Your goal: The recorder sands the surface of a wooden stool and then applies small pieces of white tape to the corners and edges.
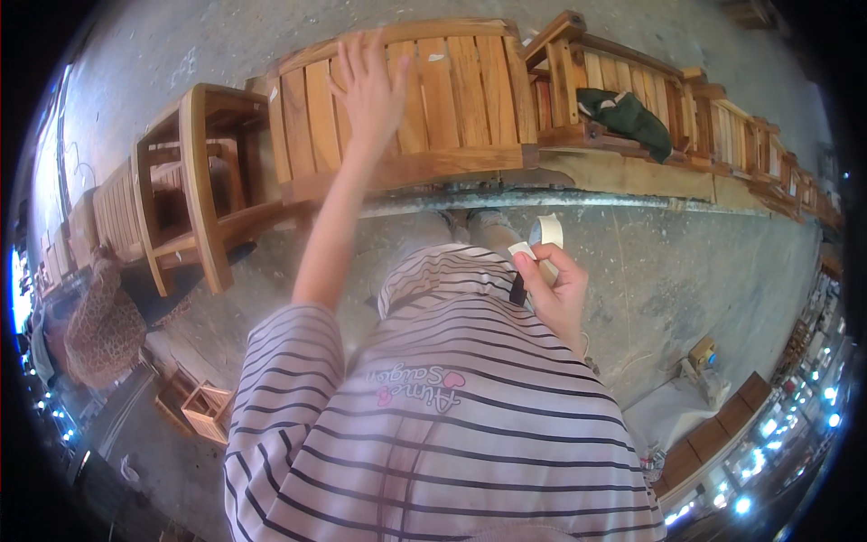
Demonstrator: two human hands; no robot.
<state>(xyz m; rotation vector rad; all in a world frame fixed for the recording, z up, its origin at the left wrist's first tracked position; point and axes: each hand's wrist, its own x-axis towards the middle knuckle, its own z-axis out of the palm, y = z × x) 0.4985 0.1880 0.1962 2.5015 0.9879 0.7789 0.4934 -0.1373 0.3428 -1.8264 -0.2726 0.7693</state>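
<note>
My left hand reaches out flat, its fingers spread, over the slatted wooden chair panel; whether the palm presses on the slats cannot be told. A small pale tape piece sticks to a slat right of that hand. Close to my body, my right hand is closed. It grips a roll of cream masking tape, with a short tape strip pinched at the thumb. Part of the roll is hidden behind the fingers.
A wooden frame with legs stands left of the panel. More slatted wooden furniture runs off to the right, with a dark green cloth draped on it. At the left a person in a leopard-patterned top is near. A small wooden frame lies lower left.
</note>
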